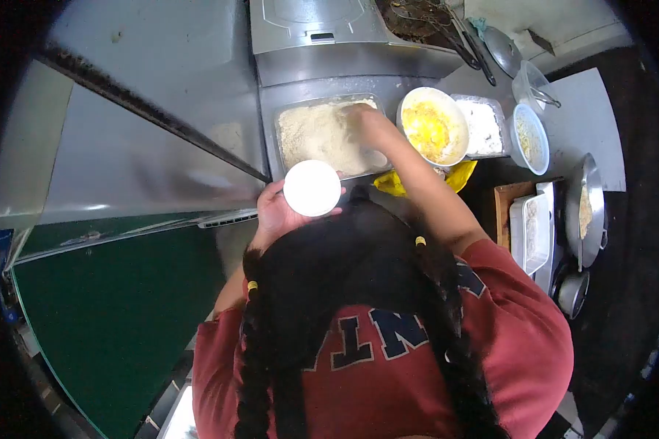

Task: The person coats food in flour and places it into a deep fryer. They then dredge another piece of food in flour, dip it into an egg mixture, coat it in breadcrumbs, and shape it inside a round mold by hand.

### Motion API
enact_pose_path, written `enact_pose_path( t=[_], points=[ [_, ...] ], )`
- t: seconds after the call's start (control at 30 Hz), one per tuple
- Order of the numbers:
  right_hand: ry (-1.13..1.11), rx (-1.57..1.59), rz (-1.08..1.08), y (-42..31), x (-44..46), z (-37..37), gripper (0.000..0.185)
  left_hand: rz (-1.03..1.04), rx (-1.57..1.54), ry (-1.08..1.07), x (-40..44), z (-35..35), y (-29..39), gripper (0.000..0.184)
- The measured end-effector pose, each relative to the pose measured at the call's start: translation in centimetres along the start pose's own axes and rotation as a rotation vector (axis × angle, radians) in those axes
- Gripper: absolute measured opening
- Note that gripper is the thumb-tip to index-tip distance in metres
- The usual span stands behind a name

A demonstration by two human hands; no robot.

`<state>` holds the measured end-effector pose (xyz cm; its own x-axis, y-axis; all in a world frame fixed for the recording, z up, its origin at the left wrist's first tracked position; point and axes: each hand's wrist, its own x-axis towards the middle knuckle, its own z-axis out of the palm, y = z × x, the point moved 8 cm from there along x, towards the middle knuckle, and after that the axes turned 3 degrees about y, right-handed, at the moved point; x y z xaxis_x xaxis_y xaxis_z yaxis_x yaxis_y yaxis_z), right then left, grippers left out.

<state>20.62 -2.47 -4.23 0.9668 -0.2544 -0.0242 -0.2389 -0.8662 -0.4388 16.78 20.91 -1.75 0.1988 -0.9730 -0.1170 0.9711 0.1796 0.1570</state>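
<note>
Your left hand (276, 217) holds the white bowl (312, 188) near-left of your right hand (368, 126), whose grip at the crumbs (307, 135) is unclear.

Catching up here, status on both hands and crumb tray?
Left hand holding white dish. Right hand at crumb tray, slightly blurred. Dish hides tray's near-left corner.

We hold a round white dish (312, 188) in our left fingers (272, 192), overlapping the tray's near edge in our view; its depth we cannot tell. The rectangular tray (277, 140) lies flat, spread with pale, uneven crumbs (307, 132) reaching our blurred right fingers (356, 121).
</note>
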Motion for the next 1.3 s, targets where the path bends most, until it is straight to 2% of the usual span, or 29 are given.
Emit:
enact_pose_path(
  t=[0.1, 0.2, 0.27, 0.43, 0.5, 0.57, 0.73, 0.83, 0.9, 1.13, 1.2, 1.23, 1.3],
  points=[
    [0.072, -0.106, -0.079, -1.2, 0.0, 0.7, 0.065, 0.042, 0.027, -0.019, 0.0, 0.9, -0.1, 0.082],
    [-0.051, -0.054, -0.092, -0.8, 1.5, 1.5, 0.072, 0.093, 0.003, 0.004, -0.1, 1.2, -0.3, 0.082],
    [-0.331, 0.208, 0.010, 0.7, 2.3, 2.9, 0.074, 0.121, -0.002, 0.026, 0.0, 1.3, -0.3, 0.081],
    [-0.233, -0.059, -0.175, -2.9, 2.3, -2.0, 0.074, 0.165, 0.050, 0.050, 0.1, 1.6, -0.9, 0.082],
    [-0.219, -0.123, -0.251, -4.7, 2.8, -1.4, 0.075, 0.187, 0.039, 0.062, 0.2, 1.5, -1.3, 0.083],
    [-0.256, -0.085, -0.458, -7.8, 2.7, 0.8, 0.079, 0.211, 0.029, 0.078, 0.2, 1.4, -1.3, 0.084],
    [-0.268, -0.180, -0.410, -11.3, 0.7, 3.4, 0.081, 0.261, 0.058, 0.106, 0.2, 1.4, -1.3, 0.082],
    [-0.245, -0.146, -0.391, -10.9, 0.8, 3.5, 0.077, 0.279, 0.037, 0.098, 0.0, 1.8, -1.3, 0.083],
    [-0.286, -0.109, -0.348, -9.5, 0.9, 4.6, 0.067, 0.290, 0.047, 0.111, 0.0, 1.5, -1.3, 0.083],
    [-0.312, 0.016, -0.386, -6.9, 3.4, 5.7, 0.050, 0.331, -0.045, 0.105, 0.2, 1.9, -1.6, 0.081],
    [-0.237, 0.184, -0.562, -6.8, 3.8, 4.0, 0.047, 0.331, -0.029, 0.094, 0.6, 1.6, -1.6, 0.081],
    [-0.297, 0.185, -0.463, -6.6, 3.7, 2.6, 0.047, 0.333, -0.013, 0.081, 0.7, 1.6, -1.6, 0.082],
    [-0.294, 0.126, -0.462, -6.1, 3.6, 0.1, 0.048, 0.344, -0.001, 0.108, 1.0, 1.5, -1.7, 0.082]
  ],
)
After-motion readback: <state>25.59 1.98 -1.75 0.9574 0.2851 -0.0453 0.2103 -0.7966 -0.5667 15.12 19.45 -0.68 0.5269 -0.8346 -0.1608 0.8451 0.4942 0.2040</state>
